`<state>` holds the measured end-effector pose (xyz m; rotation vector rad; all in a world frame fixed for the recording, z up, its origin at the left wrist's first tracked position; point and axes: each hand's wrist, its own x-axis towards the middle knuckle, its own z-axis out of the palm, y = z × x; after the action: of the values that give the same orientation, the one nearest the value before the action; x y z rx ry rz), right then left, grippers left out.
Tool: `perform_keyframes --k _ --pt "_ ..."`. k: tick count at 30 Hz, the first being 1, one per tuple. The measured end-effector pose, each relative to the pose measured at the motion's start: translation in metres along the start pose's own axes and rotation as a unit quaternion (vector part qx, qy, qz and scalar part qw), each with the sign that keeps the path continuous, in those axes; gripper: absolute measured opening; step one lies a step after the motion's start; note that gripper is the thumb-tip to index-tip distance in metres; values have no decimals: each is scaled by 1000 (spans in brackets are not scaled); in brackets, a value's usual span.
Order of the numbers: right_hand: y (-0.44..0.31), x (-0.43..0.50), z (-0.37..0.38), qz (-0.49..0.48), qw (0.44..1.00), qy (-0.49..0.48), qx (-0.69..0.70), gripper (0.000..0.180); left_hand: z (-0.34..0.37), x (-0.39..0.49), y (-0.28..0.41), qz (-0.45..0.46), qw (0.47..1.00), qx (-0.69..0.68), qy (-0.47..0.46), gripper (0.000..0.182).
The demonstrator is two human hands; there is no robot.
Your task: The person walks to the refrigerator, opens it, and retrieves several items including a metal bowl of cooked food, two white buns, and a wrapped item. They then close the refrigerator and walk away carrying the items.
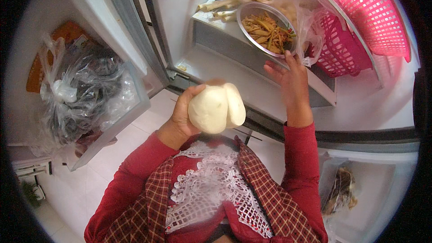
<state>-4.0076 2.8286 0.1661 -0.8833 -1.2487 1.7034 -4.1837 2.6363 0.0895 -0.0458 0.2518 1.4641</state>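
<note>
In my left hand (182,114) is a smooth, cream-coloured, lobed piece of food (211,109), perhaps a peeled root vegetable. It is held above the floor in front of my chest. My right hand (292,77) is raised at the refrigerator shelf, fingers apart and slightly blurred. Its fingertips are at the near rim of a metal bowl (240,23); whether they touch it I cannot tell. Brownish strips of food (268,32) with some green and red bits lie in the bowl, which tilts towards me.
Pale long-stalked vegetables (233,0) lie behind the bowl. Clear plastic (312,40) hangs beside a magenta basket (344,44); a pink basket (368,17) sits above. An open door (125,23) at left holds plastic-bagged items (81,91) in its bin. Another bagged item (341,189) is at lower right.
</note>
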Motion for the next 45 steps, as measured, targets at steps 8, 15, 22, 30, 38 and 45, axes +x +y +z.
perform_keyframes --k 8,15,22,30,38,45 --pt "2 16 12 -15 1000 -5 -12 43 7 -4 7 -39 997 -11 -67 42" --pt "1 14 8 -29 998 -33 40 54 18 -10 3 -22 997 53 -44 50" --pt "-14 -29 5 39 999 -17 -17 62 23 -11 7 -58 994 72 -59 59" --pt "-3 -65 7 98 991 -88 -33 69 20 -26 -1 -152 984 83 -30 60" --pt "17 -79 1 108 989 -93 -43 69 24 -41 -18 -184 982 14 39 55" --pt "37 -98 -3 121 985 -106 -54 71 16 -60 -29 -171 968 109 148 53"
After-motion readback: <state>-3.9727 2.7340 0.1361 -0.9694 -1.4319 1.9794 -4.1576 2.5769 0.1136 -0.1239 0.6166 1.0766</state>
